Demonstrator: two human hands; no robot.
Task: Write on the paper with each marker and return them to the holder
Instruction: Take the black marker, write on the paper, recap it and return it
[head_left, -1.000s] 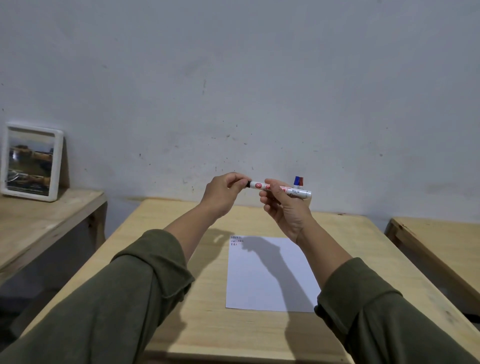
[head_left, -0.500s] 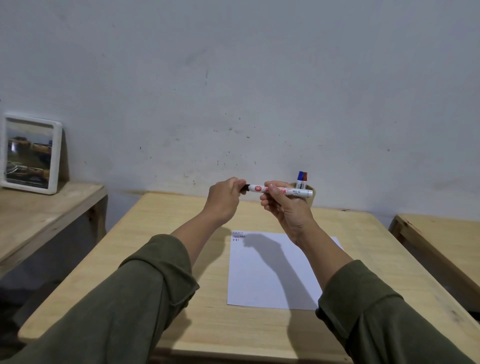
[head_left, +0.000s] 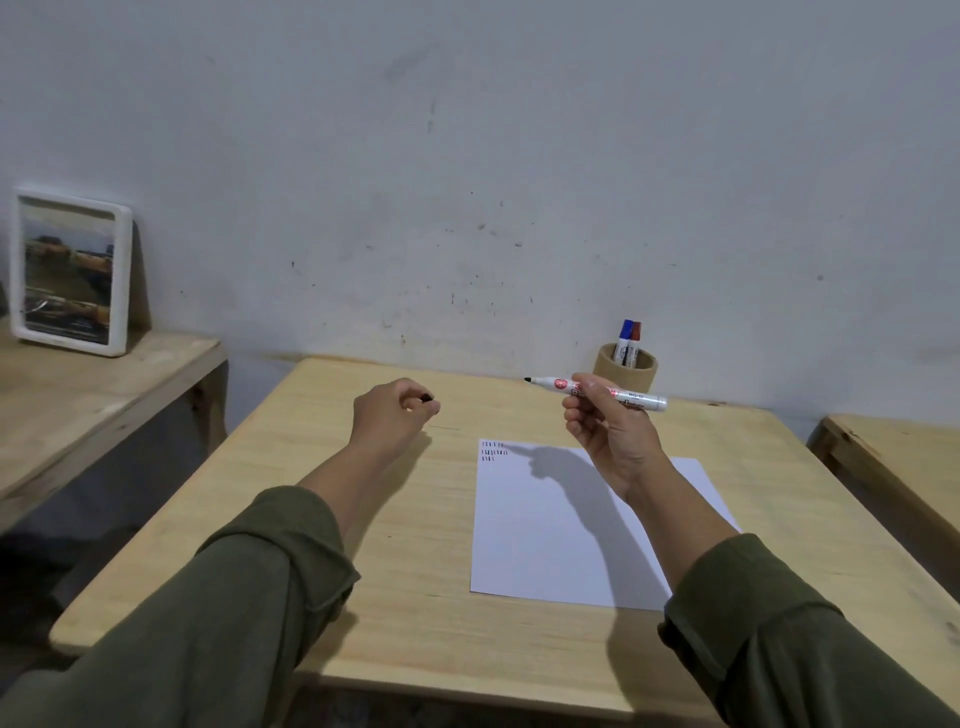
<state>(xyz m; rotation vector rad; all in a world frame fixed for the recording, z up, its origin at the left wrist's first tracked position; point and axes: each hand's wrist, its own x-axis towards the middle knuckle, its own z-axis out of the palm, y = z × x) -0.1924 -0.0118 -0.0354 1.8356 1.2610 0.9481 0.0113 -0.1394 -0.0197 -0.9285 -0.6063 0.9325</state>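
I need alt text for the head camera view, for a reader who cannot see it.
Above a wooden table, the right hand holds an uncapped black marker while the left hand pinches its cap. White paper lies below; a cardboard holder behind keeps two markers.

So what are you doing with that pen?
A person is about to write. Their right hand holds an uncapped black marker in the air above the white paper, tip pointing left. Their left hand pinches the black cap off to the side. The paper already has a few rows of small marks in its top corner. A blue marker and a red marker stand in the cardboard holder.
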